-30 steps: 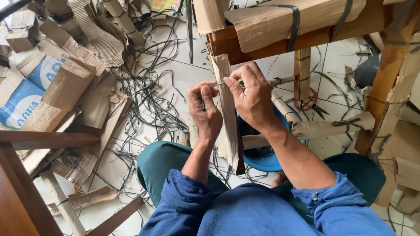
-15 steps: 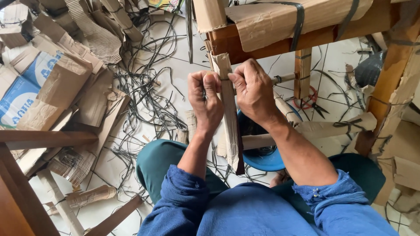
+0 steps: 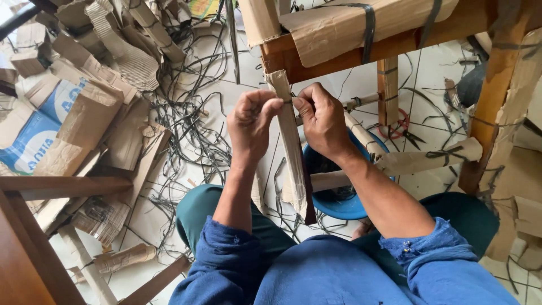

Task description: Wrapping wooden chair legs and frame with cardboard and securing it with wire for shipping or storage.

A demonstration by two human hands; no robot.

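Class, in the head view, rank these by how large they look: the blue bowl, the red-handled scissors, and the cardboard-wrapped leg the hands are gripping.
1. Cardboard-wrapped leg, longest.
2. Blue bowl, partly hidden, so its place against the leg is unsure.
3. Red-handled scissors, clearly smallest, though they lie farther from the camera.

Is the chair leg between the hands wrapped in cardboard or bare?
Wrapped: brown cardboard covers the chair leg, and both the left hand and right hand grip it.

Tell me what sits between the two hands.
In the head view, the cardboard-wrapped furniture leg stands between the left hand and the right hand; both pinch a thin dark strap at it.
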